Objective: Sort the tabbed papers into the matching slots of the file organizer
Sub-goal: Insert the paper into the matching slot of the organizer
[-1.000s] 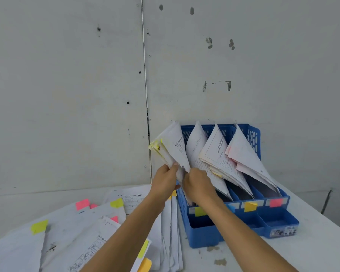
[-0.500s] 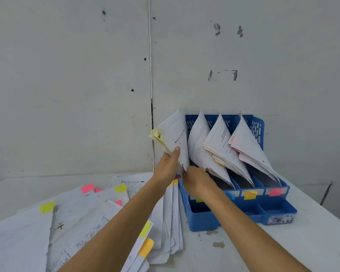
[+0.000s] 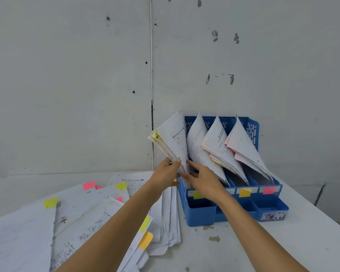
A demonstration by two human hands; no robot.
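Note:
A blue file organizer (image 3: pixel 202 213) stands on the table against the wall, its slots marked with a lime (image 3: pixel 197 194), an orange (image 3: pixel 244 192) and a pink tab (image 3: pixel 269 190). Papers lean in every slot. My left hand (image 3: pixel 166 174) grips a yellow-tabbed bundle of papers (image 3: pixel 172 142) at the leftmost slot, thumb on its front edge. My right hand (image 3: pixel 204 179) rests against the bundle's other side with fingers fairly straight, at the slot mouth. More tabbed papers (image 3: pixel 98 209) lie spread on the table to the left.
A grey wall (image 3: pixel 86 75) rises directly behind the organizer. The white table (image 3: pixel 283 242) has bare surface to the right and in front of the organizer. The organizer's low front trays (image 3: pixel 271 211) hold nothing visible.
My right hand has opened and slid up along the bundle. My left hand has shifted a little higher on the papers, which now stand more upright in the leftmost slot.

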